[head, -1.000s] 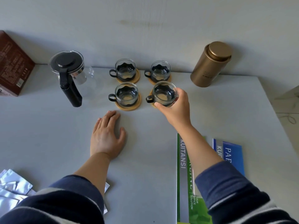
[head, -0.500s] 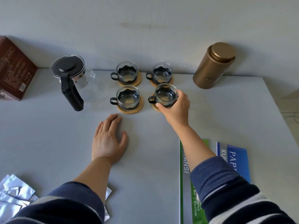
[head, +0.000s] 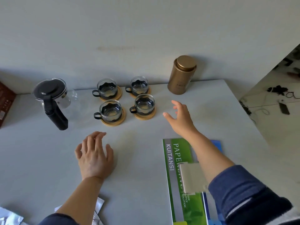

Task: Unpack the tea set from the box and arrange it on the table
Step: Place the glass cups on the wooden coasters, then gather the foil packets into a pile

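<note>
Several glass cups with black holders stand on round wooden coasters in a square group; the near right cup sits on its coaster. A glass teapot with black lid and handle stands to their left. A gold tin stands at the back right. My right hand hovers open to the right of the near right cup, apart from it. My left hand is lifted slightly over the grey table, fingers spread, holding nothing.
A brown box lies at the far left edge. A green paper pack and a blue one lie at the near right under my right forearm. Silver foil packets lie at the near left. The table's right edge drops to the floor.
My right hand has let go of the near right cup and pulled back to the right. My left hand has lifted off the table a little. The view has tilted up.
</note>
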The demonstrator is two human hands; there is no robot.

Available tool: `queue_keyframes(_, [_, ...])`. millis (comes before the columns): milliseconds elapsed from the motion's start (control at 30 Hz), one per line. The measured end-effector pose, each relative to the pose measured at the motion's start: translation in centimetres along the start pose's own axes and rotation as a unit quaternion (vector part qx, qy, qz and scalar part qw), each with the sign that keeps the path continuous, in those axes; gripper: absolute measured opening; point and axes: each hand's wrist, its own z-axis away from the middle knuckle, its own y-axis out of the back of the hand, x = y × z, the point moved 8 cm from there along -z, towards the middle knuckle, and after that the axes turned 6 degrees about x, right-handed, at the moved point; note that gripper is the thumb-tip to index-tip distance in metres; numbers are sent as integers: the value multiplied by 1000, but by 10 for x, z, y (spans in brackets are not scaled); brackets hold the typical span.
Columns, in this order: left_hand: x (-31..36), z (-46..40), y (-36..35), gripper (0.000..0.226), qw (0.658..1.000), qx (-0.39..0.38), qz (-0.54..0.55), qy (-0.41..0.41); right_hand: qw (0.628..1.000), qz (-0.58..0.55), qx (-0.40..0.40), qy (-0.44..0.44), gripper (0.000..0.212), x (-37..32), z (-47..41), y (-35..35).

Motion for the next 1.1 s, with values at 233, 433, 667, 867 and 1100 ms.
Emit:
queue_keyframes(233, [141,-90,5,32,979,39,155,-127,993,51,54,90,38,-43,-74,86])
queue_keyframes(433, [239,-150,-64,58,965,-120,231,-38,962,229,39,144,42,-64,-154,101])
queue_keyframes(667, [273,-180,-149,94,929,-216,291,77,912,359,36,196,49,-64,-190,74])
queue_keyframes(867, [275,-191,-163,81,926,-183,319,91,888,367,85,264,54,-68,-187,69])
queue_keyframes(1100, [269,-190,-165,84,922,-173,335,81,870,393,45,294,51,-81,-189,68])
